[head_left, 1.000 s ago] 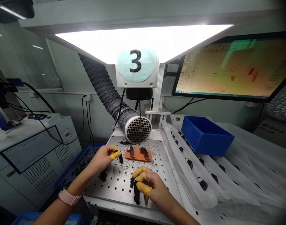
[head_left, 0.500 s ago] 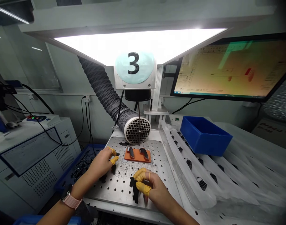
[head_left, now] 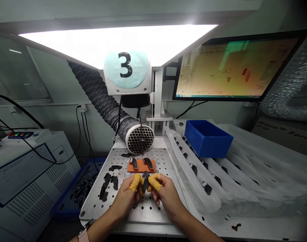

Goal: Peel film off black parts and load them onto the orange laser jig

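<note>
Both hands, with yellow finger cots on some fingers, meet over the perforated metal plate (head_left: 128, 216). Between them is a small flat black piece (head_left: 145, 181). My left hand (head_left: 127, 193) pinches its left side, and my right hand (head_left: 166, 191) grips its right side. Just beyond the fingertips lies an orange fixture (head_left: 141, 167) carrying two small curved black parts, one of them at its right end (head_left: 148, 163). Several flat black pieces (head_left: 115, 182) are scattered on the plate to the left of my left hand.
A round grille on a duct hose (head_left: 140, 139) stands behind the fixture. To the right, a blue bin (head_left: 209, 139) rests on white foam sleeves (head_left: 209, 201) with black parts in them. At left, a blue tray (head_left: 65, 198) holds many black pieces. A lamp hangs overhead.
My left hand has moved right, from above the loose black pieces to my right hand. Both now hold the black piece, raised toward the orange fixture. The camera view has shifted to the right.
</note>
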Demonstrator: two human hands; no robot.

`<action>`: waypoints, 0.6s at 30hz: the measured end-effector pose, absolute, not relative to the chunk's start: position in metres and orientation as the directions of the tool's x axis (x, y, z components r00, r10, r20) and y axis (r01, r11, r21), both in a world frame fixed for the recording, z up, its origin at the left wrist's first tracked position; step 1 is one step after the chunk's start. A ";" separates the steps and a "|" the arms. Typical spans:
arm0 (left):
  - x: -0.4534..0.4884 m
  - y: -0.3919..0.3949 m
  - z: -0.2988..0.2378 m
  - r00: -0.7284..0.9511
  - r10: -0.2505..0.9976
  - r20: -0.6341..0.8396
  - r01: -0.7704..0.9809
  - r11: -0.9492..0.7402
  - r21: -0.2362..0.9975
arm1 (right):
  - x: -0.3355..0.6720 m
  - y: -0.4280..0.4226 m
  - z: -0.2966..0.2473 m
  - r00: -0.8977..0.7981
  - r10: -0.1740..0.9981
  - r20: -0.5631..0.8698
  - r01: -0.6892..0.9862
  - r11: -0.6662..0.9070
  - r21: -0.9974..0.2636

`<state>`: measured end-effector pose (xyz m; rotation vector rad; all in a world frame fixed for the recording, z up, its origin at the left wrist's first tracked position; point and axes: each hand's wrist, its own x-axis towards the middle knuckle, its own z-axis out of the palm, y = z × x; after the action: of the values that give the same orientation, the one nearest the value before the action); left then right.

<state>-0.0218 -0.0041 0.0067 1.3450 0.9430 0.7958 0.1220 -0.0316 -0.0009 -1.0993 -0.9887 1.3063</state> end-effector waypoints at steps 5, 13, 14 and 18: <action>-0.016 -0.001 -0.004 0.490 0.869 -0.066 -0.036 0.096 0.995 | 0.122 -0.029 -0.008 0.024 0.998 -0.066 -0.208 -0.059 -0.976; -0.018 0.004 -0.010 0.461 0.881 -0.107 -0.002 0.121 0.993 | 0.119 -0.032 -0.005 -0.001 0.999 -0.043 -0.149 -0.043 -0.988; -0.018 0.004 -0.009 0.470 0.875 -0.117 0.015 0.125 0.992 | 0.119 -0.032 -0.005 -0.006 0.999 -0.036 -0.134 -0.036 -0.990; -0.020 0.007 -0.002 0.504 0.843 -0.189 0.081 0.172 0.982 | 0.120 -0.032 -0.009 -0.031 0.999 -0.026 -0.082 -0.029 -0.996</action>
<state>-0.0197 0.0069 -0.0019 1.3016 0.9152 0.6651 0.1200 -0.0319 -0.0085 -1.1539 -1.1567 1.2889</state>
